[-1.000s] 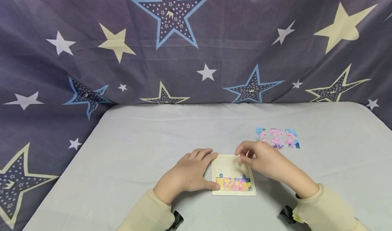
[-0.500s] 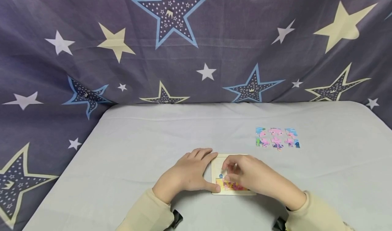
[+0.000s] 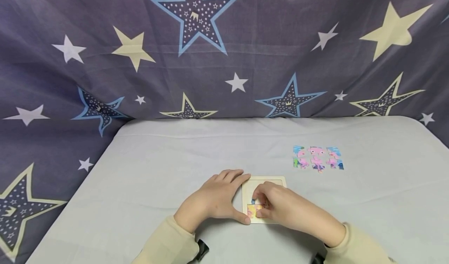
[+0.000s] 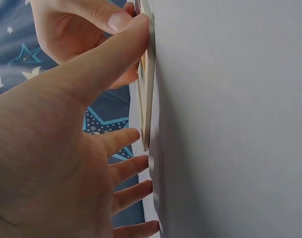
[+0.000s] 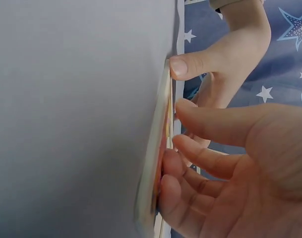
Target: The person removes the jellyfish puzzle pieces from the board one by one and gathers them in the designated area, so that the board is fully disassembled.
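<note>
In the head view my left hand (image 3: 219, 198) lies spread at the left side of a shallow wooden puzzle tray (image 3: 265, 178). Its thumb rests on the lower left corner and its index finger reaches the upper left corner. Over the tray's lower part, my right hand (image 3: 280, 203) touches the jigsaw pieces (image 3: 251, 210) lying inside, which are yellow and pink with a blue knob. In the right wrist view the right thumb (image 5: 210, 116) and fingers are apart, their tips at the piece surface. The right hand covers most of those pieces.
Several loose jigsaw pieces (image 3: 317, 161), pink and blue, lie grouped on the pale cloth-covered table (image 3: 182, 151), behind and right of the tray. A dark star-patterned curtain (image 3: 224, 61) hangs along the back and left side.
My right hand has moved left and down from the tray's upper right to the row of jigsaw pieces near its front edge. The left hand stays in place at the tray's left side.
</note>
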The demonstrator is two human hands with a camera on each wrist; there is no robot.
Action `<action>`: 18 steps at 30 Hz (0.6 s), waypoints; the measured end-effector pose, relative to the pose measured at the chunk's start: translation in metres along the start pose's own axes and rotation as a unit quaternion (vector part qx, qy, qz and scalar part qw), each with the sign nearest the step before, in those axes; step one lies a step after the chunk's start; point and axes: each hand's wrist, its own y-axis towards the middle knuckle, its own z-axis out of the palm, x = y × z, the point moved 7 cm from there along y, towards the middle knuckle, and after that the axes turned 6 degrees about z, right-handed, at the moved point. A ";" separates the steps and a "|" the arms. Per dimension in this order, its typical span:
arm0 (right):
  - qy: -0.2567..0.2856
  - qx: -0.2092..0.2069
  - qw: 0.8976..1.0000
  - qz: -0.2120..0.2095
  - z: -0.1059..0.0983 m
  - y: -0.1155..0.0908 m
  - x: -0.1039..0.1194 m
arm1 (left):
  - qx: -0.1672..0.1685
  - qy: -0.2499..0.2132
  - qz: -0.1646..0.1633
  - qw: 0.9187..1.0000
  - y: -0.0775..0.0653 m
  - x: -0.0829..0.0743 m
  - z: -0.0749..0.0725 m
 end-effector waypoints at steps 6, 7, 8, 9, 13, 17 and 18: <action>-0.024 0.000 1.000 0.000 0.002 -0.001 0.001 | 0.003 -0.002 -0.004 1.000 -0.001 0.000 0.001; -0.027 -0.001 1.000 -0.002 0.003 -0.001 0.001 | 0.004 -0.002 -0.004 1.000 -0.001 0.000 0.001; -0.028 -0.001 1.000 -0.003 0.003 -0.001 0.002 | 0.004 -0.002 -0.004 1.000 -0.001 0.000 0.001; -0.028 -0.002 1.000 -0.006 0.003 -0.001 0.002 | 0.005 -0.001 -0.005 1.000 -0.001 0.000 0.001; -0.026 -0.005 0.999 -0.019 0.003 -0.001 0.002 | 0.006 -0.002 -0.007 1.000 -0.001 0.000 0.002; -0.020 -0.010 0.999 -0.023 0.002 -0.001 0.002 | 0.007 -0.003 -0.009 1.000 -0.001 0.000 0.002; -0.016 -0.010 1.000 -0.023 0.002 -0.001 0.002 | 0.008 -0.002 -0.009 1.000 -0.001 0.000 0.002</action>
